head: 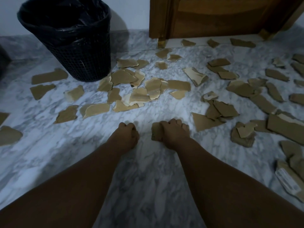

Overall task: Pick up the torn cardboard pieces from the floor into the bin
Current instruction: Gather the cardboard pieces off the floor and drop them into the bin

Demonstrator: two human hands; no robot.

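Two bare forearms [65, 195], reaching forward over grey-white marble floor [148, 186]. One black mesh bin [74, 46], bag-lined, upright, ahead-left of both hands; left hand [130, 134] nearer it. Torn brown cardboard pieces [178, 85]: several dozen, scattered on floor. Right hand [174, 132] grips one small cardboard scrap [154, 132]. Left hand curled, seemingly empty.

Torn cardboard pieces [179, 85] beside upright black bin [79, 60]

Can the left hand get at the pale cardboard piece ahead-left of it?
Probably yes: the left hand seems empty, and only bare floor lies between it and the pale cardboard piece.
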